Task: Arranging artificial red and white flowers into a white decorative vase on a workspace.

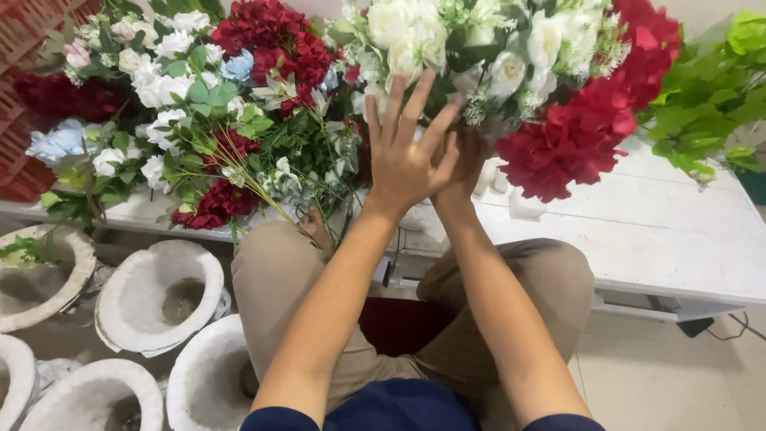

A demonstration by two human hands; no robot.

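White painted table (678, 239) across the upper frame, pale tiled floor below right, a cluster of white urn-shaped pots (159, 295) on the ground at lower left. Spread over the table, a broad arrangement of artificial flowers: white roses (415, 32) at top centre, dark red blooms (271, 40) to their left, a heavy red hydrangea head (570, 144) at right, pale blue flowers (60, 142) at far left, leafy green sprays (710, 88) at far right. Left hand (407, 152) raised flat against the underside of the white roses, fingers spread wide and straight, clamped on nothing. Right hand (467, 164) tucked just behind it, reaching up into the stems beneath the white and red blooms; fingers buried in foliage, so impossible to tell whether closed on a stem or loose. Knees in tan trousers pressed close to the table edge. Likely risks from here: a push from the open palm bending or popping a rose head off its stem; a tug on hidden stems shifting the red hydrangea head, already overhanging toward the table edge; loose sprigs at left sliding down into the pots.
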